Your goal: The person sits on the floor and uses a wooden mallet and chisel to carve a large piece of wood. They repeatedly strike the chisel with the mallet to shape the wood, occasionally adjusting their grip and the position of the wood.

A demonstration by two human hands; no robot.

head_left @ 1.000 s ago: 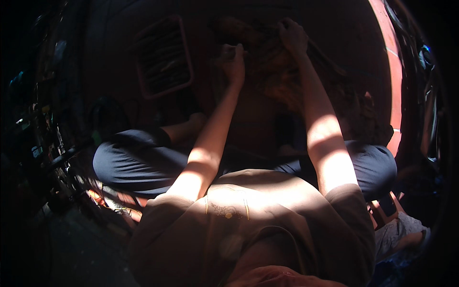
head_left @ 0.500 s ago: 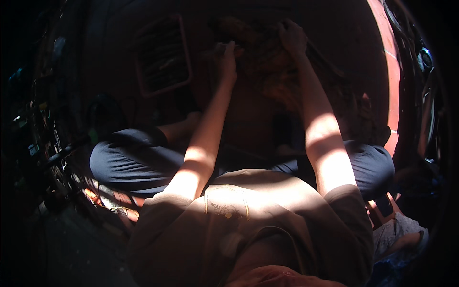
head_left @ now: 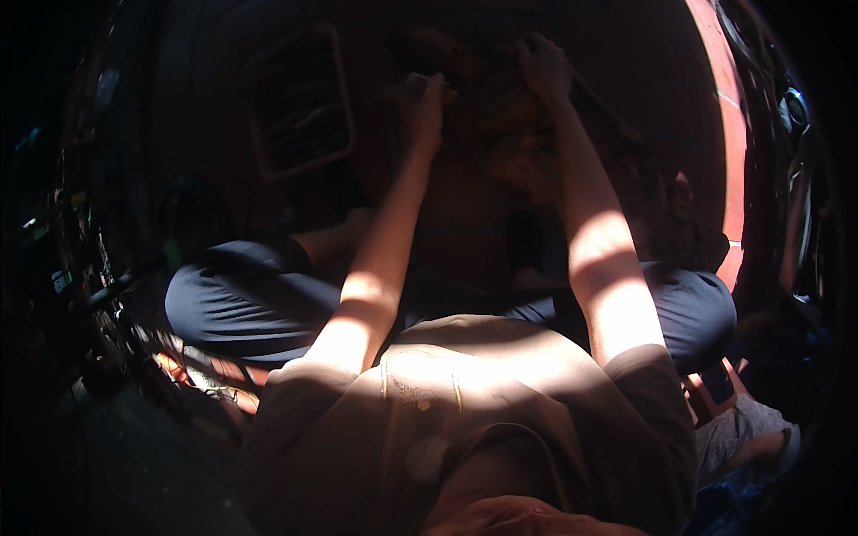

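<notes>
In deep shade ahead of me lies a heap of brown, long, rough pieces, whose kind I cannot make out. My left hand is at the heap's left side, its fingers drawn together in a pinch. Whatever it holds is lost in the dark. At the far side of the heap, my right hand curls its fingers down over the pieces. Its fingertips are hard to see, and so is what they grip.
Left of the heap stands a shallow rectangular tray with a pink rim, filled with dark slender pieces. My folded legs border the near side. A sunlit strip of reddish tile floor runs along the right, with dim clutter beyond.
My left hand has shifted slightly up and its fingers have turned a little. The right hand stays almost where it was, on the heap.
</notes>
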